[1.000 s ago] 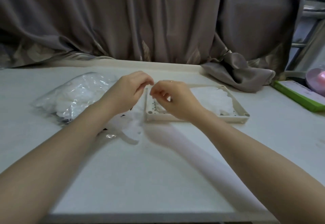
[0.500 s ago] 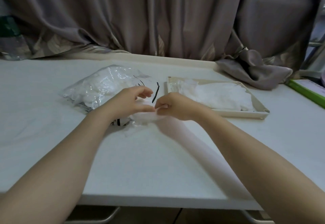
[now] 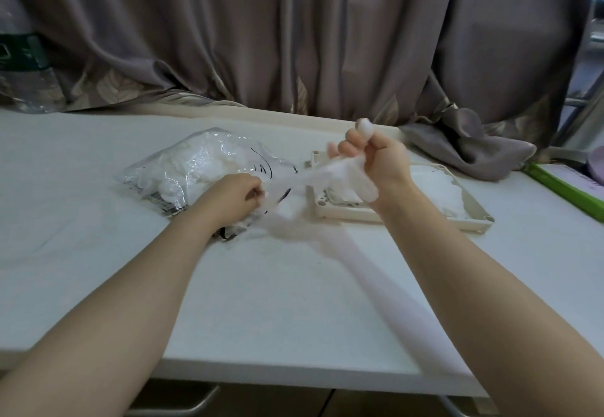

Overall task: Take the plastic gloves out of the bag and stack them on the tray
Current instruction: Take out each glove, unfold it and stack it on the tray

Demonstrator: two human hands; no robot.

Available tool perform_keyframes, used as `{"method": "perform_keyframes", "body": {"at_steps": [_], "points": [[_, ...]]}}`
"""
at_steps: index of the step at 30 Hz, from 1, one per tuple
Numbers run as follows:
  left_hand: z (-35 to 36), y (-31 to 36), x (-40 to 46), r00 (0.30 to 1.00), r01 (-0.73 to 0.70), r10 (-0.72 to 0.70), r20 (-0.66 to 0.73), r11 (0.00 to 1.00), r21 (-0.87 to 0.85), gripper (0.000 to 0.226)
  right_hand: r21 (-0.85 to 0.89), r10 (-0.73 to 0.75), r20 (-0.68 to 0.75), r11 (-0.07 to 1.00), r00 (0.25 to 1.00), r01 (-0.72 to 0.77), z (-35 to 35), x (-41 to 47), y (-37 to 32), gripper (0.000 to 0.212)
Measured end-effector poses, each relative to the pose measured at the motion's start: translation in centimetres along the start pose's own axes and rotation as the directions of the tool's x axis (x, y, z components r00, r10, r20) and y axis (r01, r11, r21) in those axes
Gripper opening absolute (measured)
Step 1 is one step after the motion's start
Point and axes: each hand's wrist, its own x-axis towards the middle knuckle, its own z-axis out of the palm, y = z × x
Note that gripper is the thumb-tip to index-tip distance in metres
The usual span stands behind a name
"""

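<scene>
The plastic glove (image 3: 330, 171) hung stretched in the air between the two hands, a thin translucent film running from the mouth of the bag (image 3: 202, 168) up toward the tray (image 3: 470, 210). The right hand (image 3: 382, 161) was raised above the tray's near-left corner, its grip closed on the glove's upper end, with a small bunch of film showing above the fingers. The left hand (image 3: 233, 196) sat low at the bag's opening, fingers curled and pinching film there; whether it pinched the glove's tail or the bag's edge could not be told. The bag lay on the counter (image 3: 261, 286) just left of the tray, well filled with more gloves, and the tray already held a white layer of gloves (image 3: 438, 191).

To do this step well, the left hand would probably need to pin the bag flat while the right drew the glove out slowly, so that neighbouring gloves did not trail after it. The film looked light and clingy, so it should be spread flat before being laid squarely on the stack.
</scene>
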Motion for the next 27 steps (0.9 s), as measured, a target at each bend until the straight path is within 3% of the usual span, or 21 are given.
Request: {"method": "perform_keyframes", "body": {"at_steps": [3, 6, 8, 10, 11, 14, 18, 20, 24, 27], "points": [[0.2, -0.6, 0.4, 0.998, 0.061, -0.06, -0.011, 0.995, 0.083, 0.013, 0.314, 0.016, 0.047, 0.949, 0.999, -0.03, 0.0, 0.1, -1.7, 0.022], [-0.4, 0.9, 0.2, 0.995, -0.003, 0.014, -0.101, 0.995, 0.1, 0.026, 0.246, 0.02, 0.052, 0.969, 0.998, -0.033, -0.1, -0.5, -2.4, 0.021], [-1.2, 4.0, -0.5, 0.976, -0.147, 0.112, -0.187, 0.971, -0.187, 0.026, 0.214, 0.047, 0.075, 0.975, 0.996, -0.062, 0.0, -1.0, -2.4, 0.022], [-1.6, 7.6, -1.5, 0.98, -0.185, 0.189, -0.053, 0.797, -0.574, 0.02, 0.204, 0.077, 0.107, 0.974, 0.991, -0.098, 0.1, -1.4, -2.5, 0.022], [-1.3, 8.9, -1.9, 0.97, -0.138, 0.238, 0.054, 0.717, -0.683, 0.018, 0.205, 0.092, 0.132, 0.972, 0.987, -0.118, 0.3, -1.5, -2.7, 0.022], [0.3, 10.7, -2.4, 0.917, -0.028, 0.312, 0.248, 0.67, -0.741, 0.029, 0.192, 0.071, 0.211, 0.975, 0.975, -0.113, 0.3, -2.0, -3.4, 0.013], [0.7, 10.5, -2.4, 0.948, 0.017, 0.232, 0.218, 0.647, -0.762, 0.026, 0.134, -0.019, 0.265, 0.991, 0.964, -0.018, -0.6, -2.7, -5.0, 0.013], [0.4, 9.9, -2.2, 0.965, 0.017, 0.191, 0.18, 0.638, -0.77, 0.011, 0.046, -0.061, 0.217, 0.998, 0.974, 0.052, -1.9, -2.9, -5.9, 0.017], [-1.3, 9.5, -2.2, 0.976, 0.007, 0.168, 0.136, 0.604, -0.797, 0.015, -0.246, -0.1, 0.204, 0.958, 0.974, 0.15, -5.4, -3.5, -7.5, 0.021], [-2.6, 9.6, -2.0, 0.972, 0.059, 0.173, 0.161, 0.481, -0.875, 0.009, -0.494, -0.018, 0.158, 0.864, 0.987, 0.095, -7.2, -4.2, -8.5, 0.034]]}}
